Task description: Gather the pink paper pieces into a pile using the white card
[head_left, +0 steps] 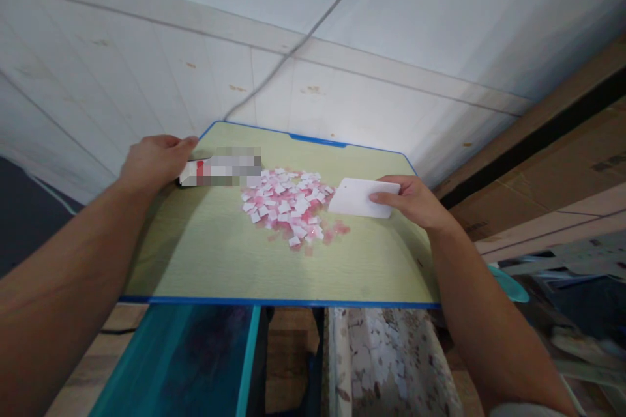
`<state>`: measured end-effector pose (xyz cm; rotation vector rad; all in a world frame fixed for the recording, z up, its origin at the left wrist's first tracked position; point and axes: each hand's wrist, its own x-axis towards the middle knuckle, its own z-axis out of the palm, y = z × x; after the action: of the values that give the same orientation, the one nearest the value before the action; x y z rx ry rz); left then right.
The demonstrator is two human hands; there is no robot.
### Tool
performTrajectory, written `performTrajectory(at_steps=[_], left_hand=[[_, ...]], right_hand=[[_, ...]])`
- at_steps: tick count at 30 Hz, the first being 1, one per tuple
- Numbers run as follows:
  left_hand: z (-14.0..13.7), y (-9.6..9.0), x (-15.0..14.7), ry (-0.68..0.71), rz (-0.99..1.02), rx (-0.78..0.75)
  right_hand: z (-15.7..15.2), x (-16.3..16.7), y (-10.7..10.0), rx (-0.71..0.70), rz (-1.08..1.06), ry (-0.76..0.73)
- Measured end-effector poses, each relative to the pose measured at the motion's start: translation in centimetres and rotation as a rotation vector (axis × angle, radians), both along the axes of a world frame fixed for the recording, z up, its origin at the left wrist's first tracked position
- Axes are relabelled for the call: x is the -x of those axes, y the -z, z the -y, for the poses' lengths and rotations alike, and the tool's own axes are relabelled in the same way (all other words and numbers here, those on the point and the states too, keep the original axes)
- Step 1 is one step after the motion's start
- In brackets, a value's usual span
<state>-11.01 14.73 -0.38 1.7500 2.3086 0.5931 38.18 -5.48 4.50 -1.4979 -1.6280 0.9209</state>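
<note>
My right hand (411,199) pinches a white flat plastic scraper (359,197), thumb on its near face, with a small hole at one corner. The scraper's left edge meets a heap of small white and pink squares (286,202), which look like paper bits, mid-table. At the table's left edge, my left hand (159,159) is closed, its fingers mostly hidden. Right beside it lies a long narrow box (188,173) with a red mark, its right part blurred out. Whether that hand grips the box or the edge, I cannot tell.
The pale yellow-green table (205,267) has a blue rim and stands against a white wall (274,98). A grey cable (313,29) runs down the wall. Cardboard boxes (542,176) are stacked at right. Below the front edge are a teal bin (132,365) and a patterned cloth (381,358).
</note>
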Motion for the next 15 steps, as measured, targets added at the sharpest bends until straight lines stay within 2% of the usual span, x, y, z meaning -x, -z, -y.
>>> performTrajectory(at_steps=[5,10,15], left_hand=[[0.0,0.1,0.0,-0.005,-0.003,-0.027],[0.0,0.2,-0.1,-0.004,0.011,-0.022],[0.2,0.0,-0.2,0.011,0.001,-0.02]], right_hand=[[0.3,0.1,-0.4,0.052,0.047,-0.041],[0.5,0.0,-0.6,0.042,0.047,-0.03],[1.1,0.1,-1.2,0.113,0.08,-0.086]])
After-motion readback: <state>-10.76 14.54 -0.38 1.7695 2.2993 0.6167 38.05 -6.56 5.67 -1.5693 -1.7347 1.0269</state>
